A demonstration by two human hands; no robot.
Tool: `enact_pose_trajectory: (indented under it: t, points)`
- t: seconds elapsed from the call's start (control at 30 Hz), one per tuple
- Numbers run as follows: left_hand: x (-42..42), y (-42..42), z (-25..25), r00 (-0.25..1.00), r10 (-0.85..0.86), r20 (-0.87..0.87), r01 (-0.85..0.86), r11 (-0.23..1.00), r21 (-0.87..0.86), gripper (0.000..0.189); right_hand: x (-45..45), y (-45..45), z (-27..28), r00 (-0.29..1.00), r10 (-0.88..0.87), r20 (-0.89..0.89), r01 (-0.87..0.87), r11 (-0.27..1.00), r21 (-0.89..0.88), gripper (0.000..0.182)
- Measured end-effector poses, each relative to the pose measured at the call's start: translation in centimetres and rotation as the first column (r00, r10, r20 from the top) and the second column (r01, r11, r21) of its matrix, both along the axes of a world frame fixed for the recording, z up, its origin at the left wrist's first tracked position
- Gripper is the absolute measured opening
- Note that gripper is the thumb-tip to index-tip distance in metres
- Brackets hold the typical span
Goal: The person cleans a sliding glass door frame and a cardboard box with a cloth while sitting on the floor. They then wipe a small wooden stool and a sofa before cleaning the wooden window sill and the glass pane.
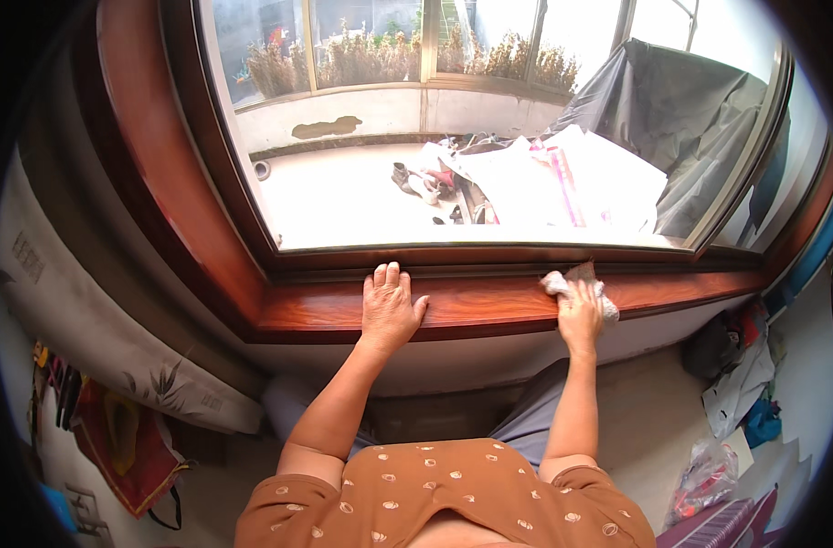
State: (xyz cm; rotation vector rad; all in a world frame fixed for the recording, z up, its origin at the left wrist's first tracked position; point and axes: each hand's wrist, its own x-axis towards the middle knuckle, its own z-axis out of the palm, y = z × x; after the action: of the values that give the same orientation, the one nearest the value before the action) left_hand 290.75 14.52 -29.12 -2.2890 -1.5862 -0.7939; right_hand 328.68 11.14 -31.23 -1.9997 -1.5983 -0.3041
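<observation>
A red-brown wooden windowsill (485,301) runs across in front of me, below a large window with a dark frame (471,256). My left hand (390,308) rests flat on the sill, its fingertips by the lower window frame, and holds nothing. Farther right, my right hand (581,316) is closed over a crumpled whitish cloth (557,283), which lies on the sill close to the frame. Part of the cloth is hidden under the fingers, and it looks slightly blurred.
A patterned curtain (115,342) hangs at the left, above a red bag (125,438). Clothes (738,383) and a clear plastic bag (704,479) lie at the right. Beyond the glass are shoes (423,183), white sheets (615,178) and a dark plastic cover (670,116).
</observation>
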Motion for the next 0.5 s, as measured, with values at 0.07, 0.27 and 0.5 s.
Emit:
enact_pose_trajectory:
  t: [0.07, 0.27, 0.5]
  points:
    - [0.2, -0.1, 0.1, 1.000, 0.000, 0.004, 0.001, 1.000, -0.006, 0.052, -2.4, 0.6, -0.8, 0.996, 0.032, 0.080, -0.033, 0.999, 0.007, 0.045]
    - [-0.1, 0.3, 0.1, 1.000, -0.009, 0.030, 0.009, 1.000, 0.016, 0.052, -14.5, -0.7, 1.1, 0.825, 0.561, 0.069, -0.559, 0.828, -0.048, 0.056]
    - [-0.4, 0.4, -0.4, 0.997, -0.021, 0.075, 0.019, 0.999, 0.029, 0.049, -15.0, -0.6, 2.2, 0.735, 0.674, 0.075, -0.671, 0.738, -0.064, 0.052]
